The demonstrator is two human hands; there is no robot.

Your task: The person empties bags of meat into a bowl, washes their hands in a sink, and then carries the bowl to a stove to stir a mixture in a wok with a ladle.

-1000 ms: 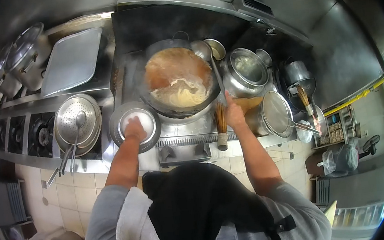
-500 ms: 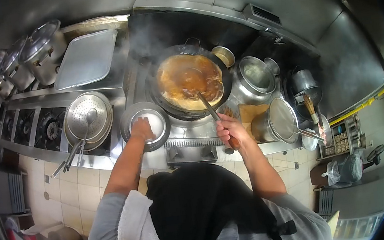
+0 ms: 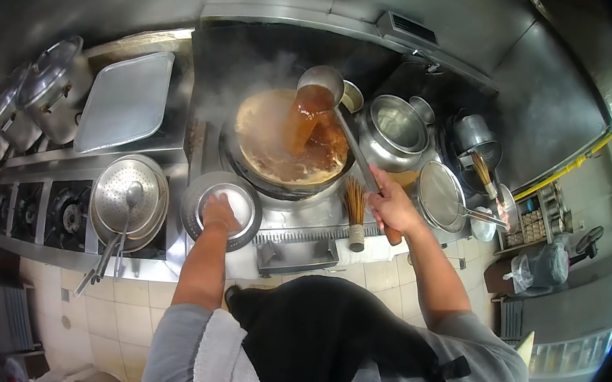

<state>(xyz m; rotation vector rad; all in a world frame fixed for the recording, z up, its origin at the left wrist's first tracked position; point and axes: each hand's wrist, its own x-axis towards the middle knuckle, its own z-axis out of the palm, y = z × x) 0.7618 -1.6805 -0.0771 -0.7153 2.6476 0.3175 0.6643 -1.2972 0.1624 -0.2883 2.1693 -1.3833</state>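
Observation:
My right hand [image 3: 395,207] is closed round the wooden-ended handle of a ladle [image 3: 321,79]. The bowl of the ladle is tipped above the wok [image 3: 234,168], and brown sauce [image 3: 316,117] pours from it in a wide stream. Foamy brown liquid fills the wok, and steam rises off it. My left hand [image 3: 219,214] reaches down into a metal bowl [image 3: 196,231] holding something smooth and white [image 3: 238,207]; its fingertips are hidden there. A bamboo wok brush [image 3: 355,212] stands on the stove edge beside my right hand.
To the left, a perforated skimmer [image 3: 125,194] rests on stacked pans near open burners [image 3: 67,209]. Lidded pots [image 3: 55,88] and a metal tray [image 3: 125,102] stand behind. Right of the wok are a large metal pot [image 3: 394,130] and a fine strainer [image 3: 440,196].
My right hand has raised the ladle out of the wok's liquid, moving slightly right, and sauce now streams from it. My left hand stays in the bowl. The view has shifted slightly.

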